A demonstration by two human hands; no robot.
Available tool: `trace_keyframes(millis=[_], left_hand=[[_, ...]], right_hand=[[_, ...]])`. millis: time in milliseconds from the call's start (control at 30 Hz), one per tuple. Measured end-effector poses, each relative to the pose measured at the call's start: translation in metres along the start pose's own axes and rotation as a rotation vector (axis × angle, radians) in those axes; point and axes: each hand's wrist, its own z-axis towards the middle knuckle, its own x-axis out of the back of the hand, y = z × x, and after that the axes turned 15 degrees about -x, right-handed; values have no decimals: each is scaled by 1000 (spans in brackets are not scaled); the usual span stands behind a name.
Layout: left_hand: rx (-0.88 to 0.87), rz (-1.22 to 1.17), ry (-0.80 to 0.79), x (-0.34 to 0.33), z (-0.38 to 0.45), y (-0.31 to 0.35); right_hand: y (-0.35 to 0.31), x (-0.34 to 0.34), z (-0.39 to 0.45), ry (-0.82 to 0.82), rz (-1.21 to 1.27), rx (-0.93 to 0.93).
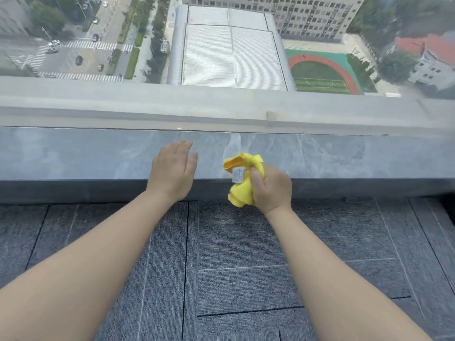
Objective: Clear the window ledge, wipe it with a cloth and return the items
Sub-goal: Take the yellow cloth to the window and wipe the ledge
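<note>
My right hand point(269, 188) clutches the bunched yellow cloth point(242, 179) at the window ledge point(73, 153) edge, left hand point(171, 172) flat-fingered above it; soft, light, floppy, it seems best gripped as a wad.

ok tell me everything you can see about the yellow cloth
The bright yellow, soft microfibre-looking cloth is bunched into a crumpled wad, not spread flat. A small white printed care label hangs from its near side, and one fold shows an orange-yellow edge. The right hand grips it, thumb pressed into the folds, over the front edge of the grey marble-look window ledge. Its lower end hangs below the ledge's front edge.
</note>
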Motion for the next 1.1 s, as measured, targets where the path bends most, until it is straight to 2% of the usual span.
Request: trace_keyframes(millis=[67,133,233,300,467,633,867,967,1100], left_hand=[[1,-2,-9,-7,7,12],[-1,4,-21,-13,14,19],[9,34,-39,-18,23,23],[27,55,-43,-21,25,18],[99,96,-60,-18,20,3],[95,95,-33,-17,15,-1],[55,77,-31,-27,13,12],[3,88,-35,-32,16,24],[-51,97,-53,-43,24,41]], right_hand=[[11,14,13,132,88,-64],[24,22,30,179,-35,-94],[41,22,54,23,-336,-283],[44,15,64,-52,-468,-336],[25,-3,80,-52,-495,-371],[4,-22,73,-64,-532,-216],[15,-16,50,-284,-597,311],[38,3,47,-315,-587,352],[76,25,41,-141,-611,244]])
